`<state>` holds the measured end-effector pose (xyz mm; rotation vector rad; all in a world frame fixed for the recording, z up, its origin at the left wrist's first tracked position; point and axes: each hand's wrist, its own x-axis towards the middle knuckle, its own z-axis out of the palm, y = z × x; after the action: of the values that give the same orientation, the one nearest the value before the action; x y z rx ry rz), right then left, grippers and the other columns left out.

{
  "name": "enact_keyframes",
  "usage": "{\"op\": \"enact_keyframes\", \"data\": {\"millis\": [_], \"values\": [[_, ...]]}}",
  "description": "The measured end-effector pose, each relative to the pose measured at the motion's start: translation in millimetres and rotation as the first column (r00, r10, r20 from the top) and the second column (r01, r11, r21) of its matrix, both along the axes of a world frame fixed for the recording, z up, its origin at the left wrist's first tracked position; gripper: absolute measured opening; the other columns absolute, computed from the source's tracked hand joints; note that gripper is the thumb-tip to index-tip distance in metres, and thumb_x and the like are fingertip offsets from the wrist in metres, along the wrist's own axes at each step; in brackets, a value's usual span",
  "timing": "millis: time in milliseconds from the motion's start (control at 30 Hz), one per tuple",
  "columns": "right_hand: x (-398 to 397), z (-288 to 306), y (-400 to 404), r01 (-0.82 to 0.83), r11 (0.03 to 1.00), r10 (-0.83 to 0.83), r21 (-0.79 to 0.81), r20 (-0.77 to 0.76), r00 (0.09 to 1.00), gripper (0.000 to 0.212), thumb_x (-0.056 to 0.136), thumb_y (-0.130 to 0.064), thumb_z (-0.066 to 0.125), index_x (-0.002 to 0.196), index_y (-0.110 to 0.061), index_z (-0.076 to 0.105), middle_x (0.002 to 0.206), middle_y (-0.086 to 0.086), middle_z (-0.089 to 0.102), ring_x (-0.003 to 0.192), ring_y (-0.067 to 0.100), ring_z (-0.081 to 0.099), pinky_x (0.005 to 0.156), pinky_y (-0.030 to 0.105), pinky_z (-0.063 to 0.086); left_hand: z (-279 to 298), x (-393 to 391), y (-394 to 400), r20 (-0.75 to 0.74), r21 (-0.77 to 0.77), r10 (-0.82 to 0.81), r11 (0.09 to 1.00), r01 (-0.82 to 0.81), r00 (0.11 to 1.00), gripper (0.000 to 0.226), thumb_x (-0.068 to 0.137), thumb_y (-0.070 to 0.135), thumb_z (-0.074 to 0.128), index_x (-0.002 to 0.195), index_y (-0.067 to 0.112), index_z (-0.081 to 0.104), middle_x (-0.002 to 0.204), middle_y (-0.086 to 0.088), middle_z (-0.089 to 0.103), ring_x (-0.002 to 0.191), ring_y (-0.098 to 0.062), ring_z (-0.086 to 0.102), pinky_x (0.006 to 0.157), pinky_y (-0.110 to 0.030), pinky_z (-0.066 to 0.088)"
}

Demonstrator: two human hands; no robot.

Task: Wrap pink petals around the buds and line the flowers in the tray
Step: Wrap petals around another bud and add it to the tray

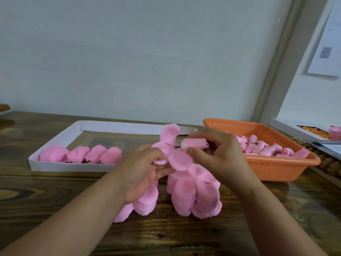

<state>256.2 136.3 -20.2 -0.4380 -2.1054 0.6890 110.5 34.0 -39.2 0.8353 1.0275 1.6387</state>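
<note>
Petal stacks (195, 196): piled on the wooden table (55, 209), on the near side of the white tray (55, 168); a large supply remains unused.
Left hand (145, 169): fingers curled under a flat petal piece (173, 154), holding it raised between the petal stacks and the white tray.
Right hand (219, 150): thumb and fingers pinch a rolled pink bud (193, 143), its dark stem end pointing at the centre of the petal piece.
Step in hand: judged to be threading the bud into the petal piece; no petal is wrapped round this bud yet.
White tray: holds one short row of finished flowers (81, 154) along its near wall, at the left end; the far part shows bare floor.
Orange basket (276, 165): right of the white tray, holding many unwrapped buds (262, 147).
Progress: early, by estimate. Only a few flowers are lined up, and the basket stock and petal supply indicate most of the work remains.
</note>
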Motion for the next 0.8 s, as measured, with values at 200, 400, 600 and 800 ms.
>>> {"op": "enact_keyframes", "data": {"millis": [200,400,600,800], "values": [[-2.4,-4.9,-3.7,-0.049,0.996,0.047,0.076,0.027,0.999,0.016,0.075,-0.013,0.074,0.082,-0.027,0.07,0.068,-0.023,0.06,0.062,0.001,0.055,0.094,0.014,0.038,-5.2,-2.3,2.9,-0.047,-0.078,0.135,0.987,-0.138,0.99,0.034,0.085,0.019,0.062,0.113,0.0,0.063,0.103,-0.015,0.073,0.094,-0.026,0.071,0.082,-0.036,0.057],[-2.5,-7.6,-2.3,-0.028,0.997,0.027,0.066,0.011,1.0,0.021,0.076,-0.009,0.072,0.091,-0.023,0.072,0.077,-0.016,0.065,0.068,0.002,0.056,0.076,0.005,0.042,-2.9,-1.0,1.1,-0.084,-0.099,0.189,0.975,-0.197,0.978,0.021,0.095,0.018,0.053,0.096,0.007,0.071,0.087,-0.014,0.073,0.075,-0.019,0.068,0.063,-0.03,0.057],[-0.4,-6.4,-5.2,0.003,0.994,-0.009,0.109,0.052,0.999,0.025,0.077,-0.006,0.071,0.088,-0.028,0.066,0.08,-0.012,0.064,0.063,-0.003,0.053,0.077,-0.001,0.036,-1.9,-3.3,2.8,-0.061,-0.115,0.2,0.972,-0.206,0.978,0.023,0.097,0.016,0.049,0.096,0.004,0.069,0.088,-0.012,0.072,0.078,-0.02,0.065,0.067,-0.031,0.054],[-1.8,-6.4,-6.1,0.012,0.974,-0.047,0.227,0.151,0.987,0.014,0.081,-0.01,0.067,0.094,-0.017,0.069,0.074,-0.021,0.052,0.069,0.001,0.052,0.086,0.02,0.034,-3.1,-3.7,2.7,-0.072,-0.108,0.183,0.976,-0.19,0.98,0.022,0.096,0.015,0.051,0.1,0.002,0.068,0.093,-0.015,0.072,0.08,-0.022,0.066,0.066,-0.03,0.056]]}}
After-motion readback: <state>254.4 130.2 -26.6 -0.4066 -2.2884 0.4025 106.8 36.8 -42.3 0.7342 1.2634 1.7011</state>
